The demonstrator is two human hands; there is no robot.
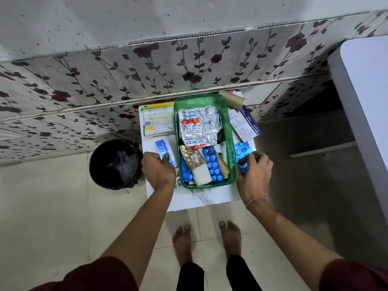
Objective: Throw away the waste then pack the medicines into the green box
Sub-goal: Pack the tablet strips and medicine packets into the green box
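The green box [232,143] stands on a small white table [210,197]. Silver blister strips [198,127], a blue blister strip [213,164], a gold strip [192,157] and a white roll [201,175] lie inside it. Left of the box, my left hand [158,170] closes on a blue and white medicine carton [164,151]. On the box's right side, my right hand [255,173] grips a blue blister strip [241,151] lying on the table.
A black bin [114,163] lined with a bag stands on the floor left of the table. A green and white leaflet pack [157,120], a cardboard tube [232,99] and a printed carton [244,124] lie around the box. A white cabinet [365,97] is at right.
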